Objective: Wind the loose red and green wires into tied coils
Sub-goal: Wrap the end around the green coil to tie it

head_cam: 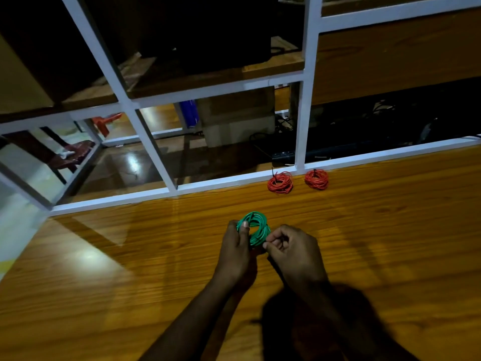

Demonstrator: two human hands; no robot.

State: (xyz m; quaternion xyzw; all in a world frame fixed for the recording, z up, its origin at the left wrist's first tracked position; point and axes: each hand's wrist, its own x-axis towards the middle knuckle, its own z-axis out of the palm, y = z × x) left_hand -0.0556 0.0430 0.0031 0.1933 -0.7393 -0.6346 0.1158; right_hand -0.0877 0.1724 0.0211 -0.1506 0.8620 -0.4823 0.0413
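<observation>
Hands meet above the glossy wooden table, both on the green coil of thin wire. The left hand grips the coil's left side, thumb pressed on the strands. The right hand has curled fingers and pinches at the coil's lower right edge. Two red coils of wire, the left red coil and the right red coil, lie near the table's far edge, beside the white metal frame, a little apart from each other.

Workshop-like room: wooden workbench, white metal racking, tangled cables.
</observation>
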